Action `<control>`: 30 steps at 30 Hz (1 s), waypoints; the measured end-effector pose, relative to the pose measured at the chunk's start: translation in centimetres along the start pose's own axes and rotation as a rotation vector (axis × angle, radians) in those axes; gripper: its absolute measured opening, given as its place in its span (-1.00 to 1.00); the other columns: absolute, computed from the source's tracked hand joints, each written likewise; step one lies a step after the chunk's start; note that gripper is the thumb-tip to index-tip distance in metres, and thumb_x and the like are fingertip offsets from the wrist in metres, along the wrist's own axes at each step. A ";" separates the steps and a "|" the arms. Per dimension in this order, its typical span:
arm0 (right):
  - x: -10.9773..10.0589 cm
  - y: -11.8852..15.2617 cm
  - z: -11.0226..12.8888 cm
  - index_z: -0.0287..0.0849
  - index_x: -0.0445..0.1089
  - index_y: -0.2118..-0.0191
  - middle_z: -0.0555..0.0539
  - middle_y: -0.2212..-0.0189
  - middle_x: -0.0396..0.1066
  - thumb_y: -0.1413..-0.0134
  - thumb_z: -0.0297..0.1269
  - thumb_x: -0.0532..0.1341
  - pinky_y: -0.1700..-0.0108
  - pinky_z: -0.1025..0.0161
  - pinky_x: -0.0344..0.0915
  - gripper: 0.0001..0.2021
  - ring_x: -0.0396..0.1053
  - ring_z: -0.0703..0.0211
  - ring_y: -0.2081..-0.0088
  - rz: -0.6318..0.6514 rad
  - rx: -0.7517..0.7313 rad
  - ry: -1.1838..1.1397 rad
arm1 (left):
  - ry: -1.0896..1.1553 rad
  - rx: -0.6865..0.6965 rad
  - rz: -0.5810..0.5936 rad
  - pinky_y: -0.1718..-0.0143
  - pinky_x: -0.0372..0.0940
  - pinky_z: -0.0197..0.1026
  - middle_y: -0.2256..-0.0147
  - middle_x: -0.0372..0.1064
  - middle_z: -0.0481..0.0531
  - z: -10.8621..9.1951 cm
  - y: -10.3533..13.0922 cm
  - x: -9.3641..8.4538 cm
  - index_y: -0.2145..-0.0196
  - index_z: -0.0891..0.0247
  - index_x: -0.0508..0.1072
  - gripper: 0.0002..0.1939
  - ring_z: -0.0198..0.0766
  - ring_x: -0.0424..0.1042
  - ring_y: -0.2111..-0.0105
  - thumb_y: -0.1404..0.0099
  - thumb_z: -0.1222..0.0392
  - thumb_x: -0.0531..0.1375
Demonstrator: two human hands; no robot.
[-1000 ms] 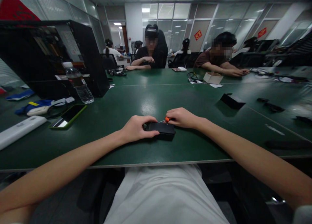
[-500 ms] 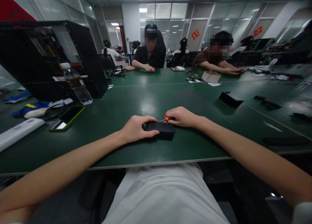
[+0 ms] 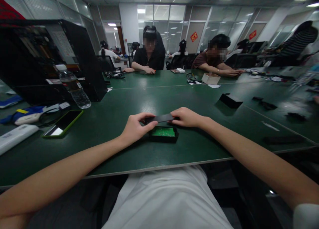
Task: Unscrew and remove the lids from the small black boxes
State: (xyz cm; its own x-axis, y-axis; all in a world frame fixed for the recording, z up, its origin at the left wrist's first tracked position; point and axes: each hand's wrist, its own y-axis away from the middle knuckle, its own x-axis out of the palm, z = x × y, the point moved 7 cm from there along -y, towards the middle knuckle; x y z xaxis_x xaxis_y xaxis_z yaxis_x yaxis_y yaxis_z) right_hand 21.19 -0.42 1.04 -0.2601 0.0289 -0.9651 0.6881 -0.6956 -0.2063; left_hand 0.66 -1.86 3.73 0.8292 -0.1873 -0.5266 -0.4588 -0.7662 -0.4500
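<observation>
A flat black cover (image 3: 163, 118) is raised and tilted above a small black box (image 3: 163, 139). Inside the box, which rests on the table, a green circuit board (image 3: 163, 132) shows. My left hand (image 3: 136, 126) pinches the cover's left end between thumb and fingers. At the other end, my right hand (image 3: 184, 116) is closed, its fingertips against the cover's edge. A bit of orange shows at those fingers, from the screwdriver seen earlier; most of it is hidden in the hand.
To the left are a phone (image 3: 62, 123), a white device (image 3: 17, 137), a water bottle (image 3: 74, 88) and an open computer case (image 3: 92, 63). A black box-like part (image 3: 230, 101) and small dark pieces lie right. Co-workers sit across the green table (image 3: 119, 99).
The cover has come up off the black box, uncovering the green circuit board. Both hands have lifted it slightly away from me. The screwdriver's shaft no longer shows.
</observation>
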 end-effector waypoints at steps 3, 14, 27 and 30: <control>-0.1 0.0 -0.5 -0.21 0.51 0.13 -0.16 0.24 0.56 -0.29 -0.23 0.15 0.21 0.26 0.19 -0.77 0.45 0.11 0.27 -0.019 0.046 0.022 | 0.215 -0.081 -0.046 0.30 0.42 -0.19 0.32 0.61 0.12 1.5 -0.5 -0.3 0.20 0.33 0.61 -0.57 -0.20 0.53 0.38 -0.28 -0.15 0.29; 0.1 -0.1 -0.4 -0.23 0.47 -0.01 -0.20 0.12 0.49 -0.38 -0.16 0.10 0.15 0.24 0.27 -0.69 0.44 0.12 0.20 -0.051 0.041 0.050 | 0.668 -0.467 -0.029 0.49 0.32 -0.33 0.46 0.53 0.04 5.5 -0.9 1.3 0.34 0.33 0.48 -0.55 -0.38 0.40 0.56 -0.15 -0.15 0.41; -0.4 -0.1 0.3 -0.20 0.48 0.02 -0.19 0.13 0.50 -0.42 -0.08 0.06 0.15 0.21 0.28 -0.65 0.44 0.08 0.19 -0.085 0.065 0.103 | 0.667 -0.547 -0.030 0.46 0.30 -0.35 0.44 0.54 0.04 5.2 -0.8 1.5 0.33 0.37 0.47 -0.85 -0.40 0.42 0.55 -0.29 0.21 0.29; -1.2 0.0 0.6 -0.20 0.50 0.07 -0.19 0.16 0.51 -0.43 -0.09 0.04 0.14 0.19 0.29 -0.64 0.44 0.08 0.18 -0.138 0.041 0.103 | 0.678 -0.541 -0.035 0.47 0.29 -0.36 0.44 0.54 0.04 5.2 -0.8 1.4 0.32 0.38 0.48 -0.85 -0.41 0.42 0.55 -0.30 0.21 0.29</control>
State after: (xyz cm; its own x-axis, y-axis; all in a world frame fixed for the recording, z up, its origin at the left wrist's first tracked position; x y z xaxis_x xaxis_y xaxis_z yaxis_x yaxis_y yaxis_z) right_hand 21.10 -0.93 2.30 -0.2782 0.1985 -0.9398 0.6220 -0.7084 -0.3337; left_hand 0.57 1.67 -0.40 0.9303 -0.3522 0.1022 -0.3575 -0.9331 0.0380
